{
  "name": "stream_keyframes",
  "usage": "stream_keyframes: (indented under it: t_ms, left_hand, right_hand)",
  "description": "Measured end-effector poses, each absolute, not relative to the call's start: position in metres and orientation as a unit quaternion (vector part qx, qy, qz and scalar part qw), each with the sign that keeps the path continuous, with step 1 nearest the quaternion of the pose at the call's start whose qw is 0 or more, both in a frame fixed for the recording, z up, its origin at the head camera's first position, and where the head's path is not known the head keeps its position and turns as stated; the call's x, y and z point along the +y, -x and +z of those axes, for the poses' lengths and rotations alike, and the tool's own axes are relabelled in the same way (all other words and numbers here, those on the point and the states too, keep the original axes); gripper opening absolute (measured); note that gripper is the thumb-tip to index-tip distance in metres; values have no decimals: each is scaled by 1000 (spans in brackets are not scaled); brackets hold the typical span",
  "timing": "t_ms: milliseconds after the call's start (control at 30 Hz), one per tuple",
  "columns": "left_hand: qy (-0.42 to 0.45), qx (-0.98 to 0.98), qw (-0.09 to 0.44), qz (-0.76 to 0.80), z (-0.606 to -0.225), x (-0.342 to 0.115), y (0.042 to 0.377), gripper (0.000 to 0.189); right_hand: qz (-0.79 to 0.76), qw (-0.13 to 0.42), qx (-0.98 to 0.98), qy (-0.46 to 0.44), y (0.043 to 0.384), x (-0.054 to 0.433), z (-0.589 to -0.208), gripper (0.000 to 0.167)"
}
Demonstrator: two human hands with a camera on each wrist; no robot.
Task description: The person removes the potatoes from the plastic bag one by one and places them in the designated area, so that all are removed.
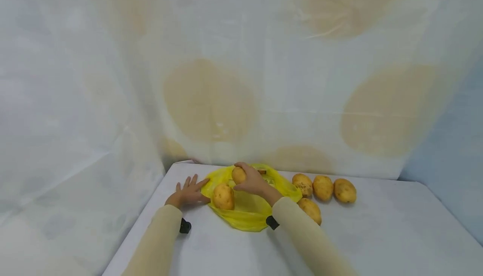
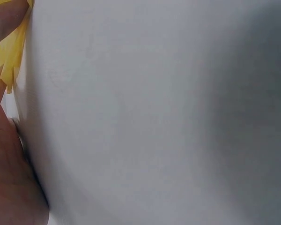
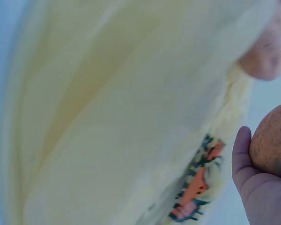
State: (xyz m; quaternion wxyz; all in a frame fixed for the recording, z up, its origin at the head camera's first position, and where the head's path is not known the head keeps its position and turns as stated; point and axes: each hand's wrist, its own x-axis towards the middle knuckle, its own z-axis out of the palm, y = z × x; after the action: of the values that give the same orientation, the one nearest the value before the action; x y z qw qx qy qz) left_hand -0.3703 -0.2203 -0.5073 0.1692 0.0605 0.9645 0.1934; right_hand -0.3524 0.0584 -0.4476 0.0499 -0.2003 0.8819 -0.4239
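A yellow plastic bag [image 1: 245,221] lies spread on the table, with one potato [image 1: 224,196] on its left part. My right hand [image 1: 253,181] grips another potato [image 1: 239,175] above the bag; the right wrist view shows the thumb against this held potato [image 3: 275,140]. My left hand [image 1: 190,193] rests at the bag's left edge, fingers spread and fairly straight. In the left wrist view, the fingers [image 2: 7,21] touch a strip of the yellow bag [image 2: 14,56], and most of that hand is out of frame.
To the right of the bag, three potatoes [image 1: 323,188] sit in a row, with another potato [image 1: 310,211] nearer, partly behind my right sleeve [image 1: 305,234]. The white table [image 1: 377,234] meets a spotted curtain [image 1: 302,112] at the back.
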Motion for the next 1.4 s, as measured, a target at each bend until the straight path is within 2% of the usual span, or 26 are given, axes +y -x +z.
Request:
stream_keyframes:
  t_ms: [167,433,767,1033,1267,1400]
  left_hand:
    - [-60,966,162,195,-514,-223,378,94]
    - [-54,963,169,202,-503,-220,366,94]
    - [-56,962,166,208,-515,-219,373,94]
    - [-60,966,155,198,-500,-219,360,91]
    - [-56,964,160,206,-499,-215,353,90]
    - [-56,965,160,197,-500,-216,353,90]
  right_hand:
    - [-458,82,861,205,338,70,-428,73]
    - [-500,126,834,199,321,103,-417,74]
    - [-436,64,880,179,308,170,-423,75]
    - [-449,91,874,159,297,208,-407,76]
    - [-419,64,892,156,290,244,-403,76]
    - [-421,72,894,135,285,262,-403,77]
